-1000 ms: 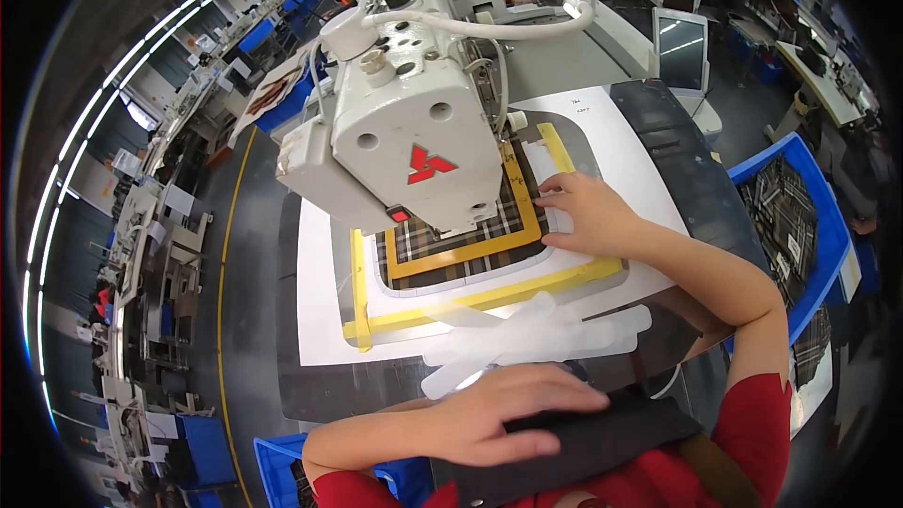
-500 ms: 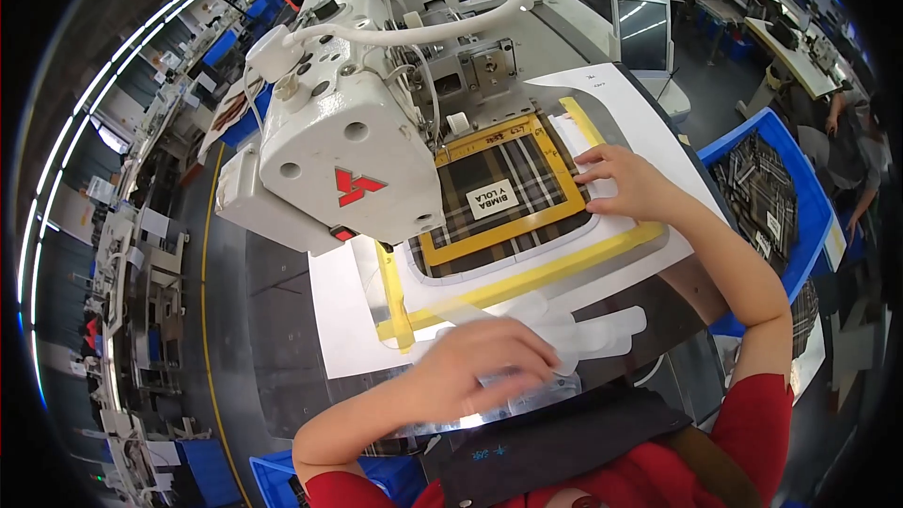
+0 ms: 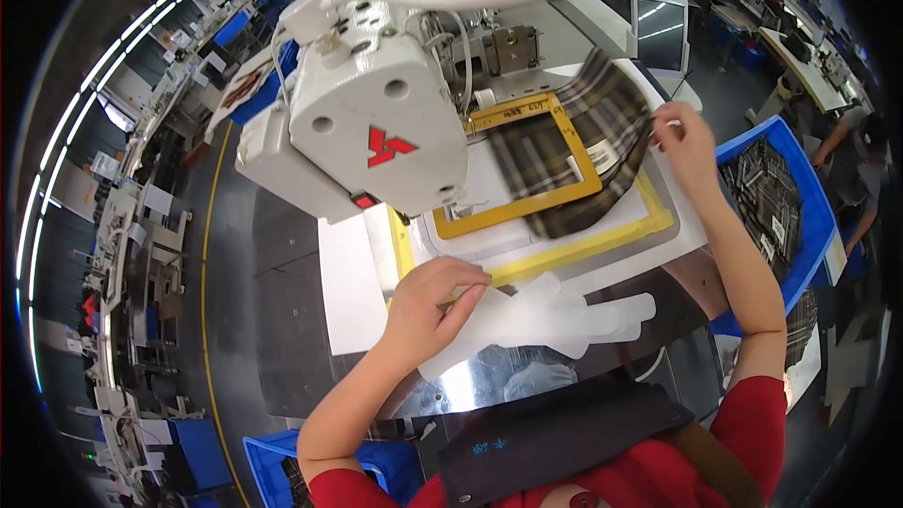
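A dark plaid fabric piece (image 3: 611,113) with a pale label is lifted and bent, its right edge pinched in my right hand (image 3: 689,146). Its left part still lies under a yellow clamp frame (image 3: 527,202) of the white sewing machine (image 3: 376,150). Below the frame is a white template board edged with yellow tape (image 3: 649,224). My left hand (image 3: 437,309) is at the board's front edge, thumb and forefinger brought together; what is between them, if anything, I cannot make out. Beside it lie several translucent white pieces (image 3: 536,315).
On the right stands a blue bin (image 3: 804,273) of plaid pieces, and another blue bin (image 3: 268,456) is at the lower left. A screen (image 3: 660,30) rises behind the table. A person's arm (image 3: 832,143) shows at far right.
My right hand has taken the plaid piece and drawn it rightward, partly out of the frame. My left hand has moved up and left from over the translucent pieces, its fingers now together.
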`<state>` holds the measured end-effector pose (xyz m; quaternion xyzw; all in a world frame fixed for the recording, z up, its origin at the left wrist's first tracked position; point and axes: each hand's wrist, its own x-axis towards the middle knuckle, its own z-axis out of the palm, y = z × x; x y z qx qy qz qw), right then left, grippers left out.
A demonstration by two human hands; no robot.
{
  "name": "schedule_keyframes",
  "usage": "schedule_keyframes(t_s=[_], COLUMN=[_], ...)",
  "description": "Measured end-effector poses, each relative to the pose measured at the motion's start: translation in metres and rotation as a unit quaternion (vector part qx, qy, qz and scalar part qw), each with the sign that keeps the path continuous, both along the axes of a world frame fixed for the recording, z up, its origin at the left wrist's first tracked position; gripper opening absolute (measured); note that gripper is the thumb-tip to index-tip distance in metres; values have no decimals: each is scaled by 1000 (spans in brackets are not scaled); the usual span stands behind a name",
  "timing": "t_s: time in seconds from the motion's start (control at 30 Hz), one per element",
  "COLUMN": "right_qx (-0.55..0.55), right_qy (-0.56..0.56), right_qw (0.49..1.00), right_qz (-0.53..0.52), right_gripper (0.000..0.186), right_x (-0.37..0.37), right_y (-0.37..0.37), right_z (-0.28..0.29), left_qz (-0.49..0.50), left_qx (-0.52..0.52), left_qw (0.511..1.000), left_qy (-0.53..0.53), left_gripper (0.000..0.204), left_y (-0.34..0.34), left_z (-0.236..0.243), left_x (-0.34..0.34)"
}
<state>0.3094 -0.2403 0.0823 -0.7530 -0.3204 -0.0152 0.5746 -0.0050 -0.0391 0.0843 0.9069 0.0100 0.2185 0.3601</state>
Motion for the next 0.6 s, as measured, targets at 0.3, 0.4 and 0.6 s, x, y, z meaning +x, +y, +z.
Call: schedule_keyframes(t_s=[0.3,0.4,0.6], right_qx=[187,99,-169], right_qy=[-212,-168,-242], right_qw=[890,891,852], right_qz=[358,411,432], right_gripper=[20,22,22], right_x=[-157,-159,-153], right_y=[52,36,32], right_z=[75,49,-20], left_qz=[84,326,674], left_qx=[-264,-22,310], left_qw=[961,942,652], left_qy=[15,-79,-157], left_gripper=[50,36,26], left_y=[-44,19,57], left_z=[48,15,26], left_x=[32,-63,-335])
